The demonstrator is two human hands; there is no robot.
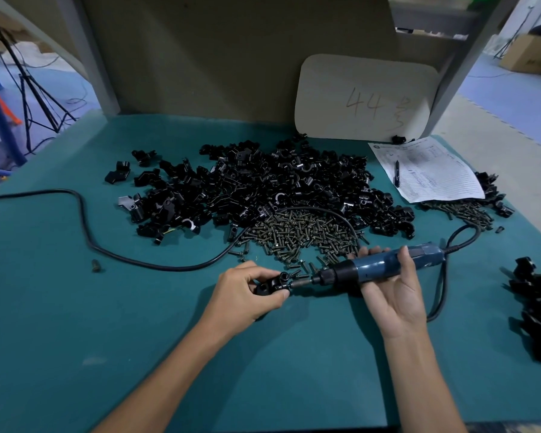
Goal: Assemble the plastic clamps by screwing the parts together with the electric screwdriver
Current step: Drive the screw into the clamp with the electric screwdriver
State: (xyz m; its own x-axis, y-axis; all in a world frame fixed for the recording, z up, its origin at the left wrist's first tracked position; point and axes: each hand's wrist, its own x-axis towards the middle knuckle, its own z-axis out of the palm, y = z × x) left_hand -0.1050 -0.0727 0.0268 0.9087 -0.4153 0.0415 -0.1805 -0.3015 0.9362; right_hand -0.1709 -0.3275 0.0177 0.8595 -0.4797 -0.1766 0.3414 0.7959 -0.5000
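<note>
My left hand (pixel 247 290) pinches a black plastic clamp (pixel 270 285) just above the green table, near the middle. My right hand (pixel 394 285) grips the blue electric screwdriver (pixel 378 267), which lies level and points left. Its bit meets a screw at the clamp's right side. Behind them lies a pile of dark screws (pixel 300 235), and beyond that a big heap of loose black clamp parts (pixel 263 185).
The screwdriver's black cable (pixel 85 226) loops across the table's left half and behind the screws. A paper sheet (pixel 431 170) with a pen lies at back right over more screws. Another heap of black clamps (pixel 537 310) sits at the right edge. A lone screw (pixel 96 265) lies left.
</note>
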